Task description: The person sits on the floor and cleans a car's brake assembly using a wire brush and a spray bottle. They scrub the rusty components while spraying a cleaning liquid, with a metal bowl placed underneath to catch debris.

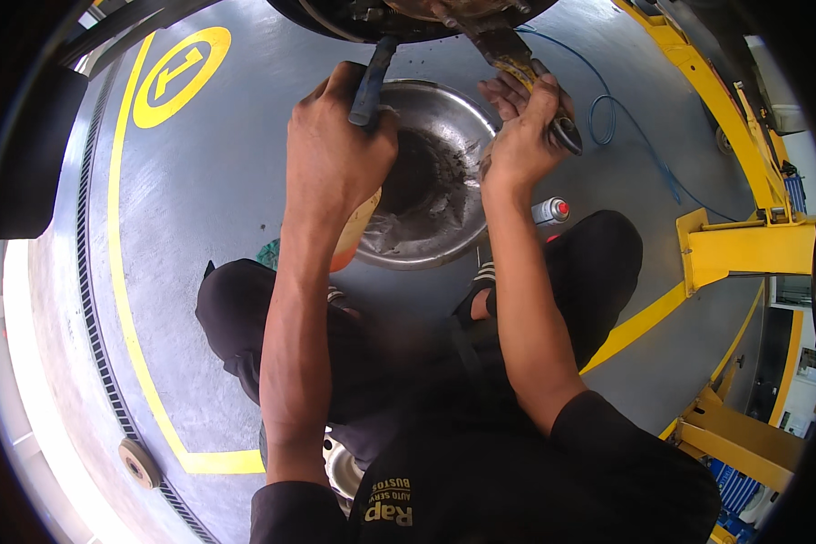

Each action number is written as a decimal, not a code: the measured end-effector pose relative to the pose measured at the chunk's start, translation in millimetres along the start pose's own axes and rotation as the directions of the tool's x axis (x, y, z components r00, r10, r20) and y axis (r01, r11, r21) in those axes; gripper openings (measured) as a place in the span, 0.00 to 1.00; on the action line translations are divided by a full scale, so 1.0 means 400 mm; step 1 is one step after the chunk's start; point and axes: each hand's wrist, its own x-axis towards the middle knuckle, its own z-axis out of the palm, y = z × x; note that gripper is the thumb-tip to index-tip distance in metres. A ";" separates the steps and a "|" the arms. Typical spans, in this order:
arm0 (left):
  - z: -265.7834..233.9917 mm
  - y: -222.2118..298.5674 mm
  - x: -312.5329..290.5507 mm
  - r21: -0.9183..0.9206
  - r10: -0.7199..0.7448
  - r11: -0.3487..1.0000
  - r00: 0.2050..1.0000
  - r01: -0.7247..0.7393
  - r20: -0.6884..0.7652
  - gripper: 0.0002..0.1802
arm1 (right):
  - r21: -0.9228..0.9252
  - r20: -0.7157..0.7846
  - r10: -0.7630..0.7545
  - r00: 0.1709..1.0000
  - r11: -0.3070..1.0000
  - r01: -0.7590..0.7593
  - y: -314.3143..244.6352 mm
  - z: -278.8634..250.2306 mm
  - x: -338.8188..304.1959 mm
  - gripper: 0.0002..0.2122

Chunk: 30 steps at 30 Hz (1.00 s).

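At the top a dark round wheel brake assembly (408, 11) with studs is cut off by the picture's edge. My left hand (340, 154) is closed around a blue-grey bar-shaped handle (372, 83), whose upper end reaches the assembly's lower rim. My right hand (528, 131) grips what looks like a flat brush (508, 54) with a worn yellow part; its dark wide end meets the hub area. Below both hands a round metal basin (385, 249) holds dark, dirty residue. An orange-tinted container (358, 228) shows partly behind my left wrist.
A spray can (549, 212) lies by my right knee, and a green cloth (268, 254) by my left. A blue hose (598, 77) curls over the grey floor. Yellow lift arms (743, 247) stand at right. A floor drain grate (91, 299) runs along the left.
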 end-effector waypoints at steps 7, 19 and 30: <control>-0.042 0.003 -0.003 0.015 -0.085 0.996 0.996 0.085 -0.002 0.12 | 0.050 0.067 0.112 0.992 0.992 -0.115 0.025 0.105 -0.118 0.13; -0.032 0.006 -0.008 -0.004 -0.052 0.999 0.999 0.052 0.001 0.12 | 0.058 -0.185 0.016 0.983 0.998 -0.006 0.019 0.081 -0.030 0.13; -0.024 0.012 0.001 -0.021 -0.040 0.999 0.999 0.039 -0.014 0.13 | -0.117 0.120 0.049 0.992 0.993 -0.035 0.038 0.070 -0.129 0.09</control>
